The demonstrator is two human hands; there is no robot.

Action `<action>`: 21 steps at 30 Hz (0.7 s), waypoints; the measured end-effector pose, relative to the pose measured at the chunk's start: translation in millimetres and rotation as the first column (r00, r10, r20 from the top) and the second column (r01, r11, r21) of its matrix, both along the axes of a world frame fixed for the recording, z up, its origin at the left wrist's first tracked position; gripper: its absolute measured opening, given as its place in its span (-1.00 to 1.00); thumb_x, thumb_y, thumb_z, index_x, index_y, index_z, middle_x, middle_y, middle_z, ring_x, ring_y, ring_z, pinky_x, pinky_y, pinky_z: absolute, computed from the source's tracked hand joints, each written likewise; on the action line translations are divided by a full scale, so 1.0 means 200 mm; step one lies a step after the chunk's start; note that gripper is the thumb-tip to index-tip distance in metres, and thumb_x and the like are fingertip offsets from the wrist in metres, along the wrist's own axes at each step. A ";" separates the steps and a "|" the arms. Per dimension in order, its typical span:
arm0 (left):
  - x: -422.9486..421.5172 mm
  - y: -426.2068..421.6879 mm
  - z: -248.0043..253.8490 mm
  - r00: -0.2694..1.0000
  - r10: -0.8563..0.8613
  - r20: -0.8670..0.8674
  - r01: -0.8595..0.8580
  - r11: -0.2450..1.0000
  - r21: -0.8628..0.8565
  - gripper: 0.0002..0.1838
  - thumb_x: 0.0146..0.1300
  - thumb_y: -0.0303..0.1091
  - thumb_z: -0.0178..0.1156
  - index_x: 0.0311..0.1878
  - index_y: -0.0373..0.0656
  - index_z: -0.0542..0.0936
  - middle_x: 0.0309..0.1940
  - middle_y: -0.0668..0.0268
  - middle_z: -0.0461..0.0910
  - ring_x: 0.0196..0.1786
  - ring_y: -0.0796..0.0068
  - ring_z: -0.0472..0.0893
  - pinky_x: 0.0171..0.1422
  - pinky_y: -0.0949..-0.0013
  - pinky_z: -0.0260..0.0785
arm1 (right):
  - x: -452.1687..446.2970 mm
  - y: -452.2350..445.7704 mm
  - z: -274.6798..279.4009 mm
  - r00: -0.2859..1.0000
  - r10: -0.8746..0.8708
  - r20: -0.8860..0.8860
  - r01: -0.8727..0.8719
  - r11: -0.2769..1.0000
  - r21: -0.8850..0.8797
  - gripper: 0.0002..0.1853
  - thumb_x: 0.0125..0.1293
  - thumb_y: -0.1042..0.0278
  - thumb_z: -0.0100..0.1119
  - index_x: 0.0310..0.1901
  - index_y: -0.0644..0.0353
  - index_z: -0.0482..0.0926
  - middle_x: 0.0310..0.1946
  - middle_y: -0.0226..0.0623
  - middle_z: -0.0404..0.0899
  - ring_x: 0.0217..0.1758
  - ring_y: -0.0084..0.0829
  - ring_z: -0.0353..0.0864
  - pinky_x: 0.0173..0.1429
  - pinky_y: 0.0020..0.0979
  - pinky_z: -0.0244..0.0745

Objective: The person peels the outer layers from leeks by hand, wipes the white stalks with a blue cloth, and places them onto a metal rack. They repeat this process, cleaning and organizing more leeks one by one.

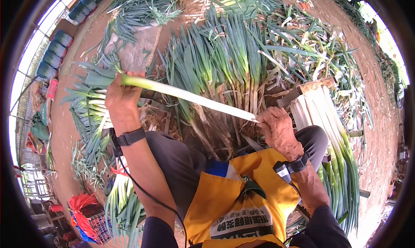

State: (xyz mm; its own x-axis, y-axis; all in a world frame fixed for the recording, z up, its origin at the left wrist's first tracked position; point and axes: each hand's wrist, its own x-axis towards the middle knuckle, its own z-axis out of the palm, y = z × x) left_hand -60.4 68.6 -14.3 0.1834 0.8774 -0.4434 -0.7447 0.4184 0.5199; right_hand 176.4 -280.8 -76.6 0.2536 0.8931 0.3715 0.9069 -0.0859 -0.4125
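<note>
A long leek with a clean white stalk stretches between both hands in front of my knees. My left hand is closed round it where the white turns to green leaves. At the root end, my right hand has its fingers pinched at the tip of the stalk. Beyond the stalk stands a bunch of untrimmed leeks with brown, dirty lower stems. Right of my right hand, a stack of white-stalked leeks lies on a rack, green leaves towards me.
Loose leaves and peelings are heaped at the upper right. More leeks lie at my left. Red ties hang over a crate at the lower left. Bundled leeks line the far left.
</note>
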 end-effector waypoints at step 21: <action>-0.02 -0.03 -0.02 0.976 0.009 0.219 -0.078 0.949 0.306 -0.40 0.50 0.26 -0.18 -0.37 -0.15 0.29 -0.55 0.37 0.25 -0.53 0.45 0.22 -0.40 0.37 0.19 | -0.16 -0.03 0.02 0.977 0.146 -0.155 -0.149 0.989 -0.004 -0.78 0.10 0.52 0.31 -0.19 0.21 0.55 -0.37 -0.19 0.51 -0.28 -0.09 0.57 -0.17 -0.19 0.50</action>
